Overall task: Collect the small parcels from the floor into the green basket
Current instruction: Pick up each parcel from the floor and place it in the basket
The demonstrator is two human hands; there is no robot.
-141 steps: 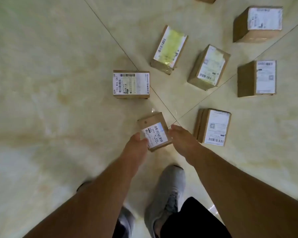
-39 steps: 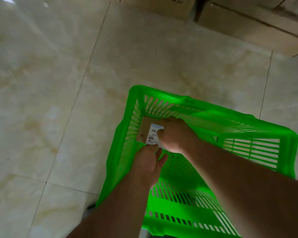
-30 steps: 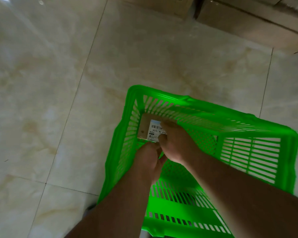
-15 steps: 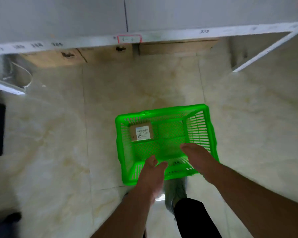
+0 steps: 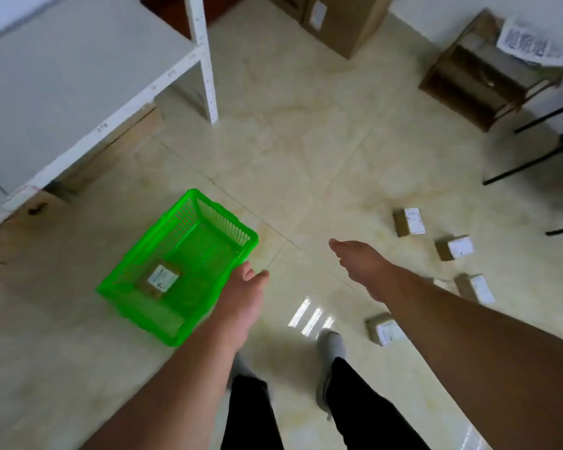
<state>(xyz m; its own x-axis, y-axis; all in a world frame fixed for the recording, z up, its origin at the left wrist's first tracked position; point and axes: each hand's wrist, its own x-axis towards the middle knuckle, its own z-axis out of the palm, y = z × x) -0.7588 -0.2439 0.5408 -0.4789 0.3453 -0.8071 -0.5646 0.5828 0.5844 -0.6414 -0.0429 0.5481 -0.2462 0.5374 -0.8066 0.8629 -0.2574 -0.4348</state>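
Note:
The green basket (image 5: 129,280) stands on the floor at the left, with one small cardboard parcel (image 5: 160,279) lying inside it. Several small labelled parcels lie on the floor to the right, among them one near my right forearm (image 5: 384,329), one farther out (image 5: 409,221), and another (image 5: 454,247) beside it. My left hand (image 5: 242,295) hangs just right of the basket's rim, empty, fingers loosely apart. My right hand (image 5: 359,263) is stretched out over bare floor between the basket and the parcels, empty and open.
A white metal shelf unit (image 5: 88,73) with cardboard boxes under it stands at the left back. Larger cardboard boxes (image 5: 342,21) and a wooden stand (image 5: 481,69) sit along the far wall. Black chair legs (image 5: 533,157) reach in at the right. My feet are below.
The parcel was let go and lies in the basket. Both hands have come out empty, and my view has turned right, bringing the floor parcels into sight.

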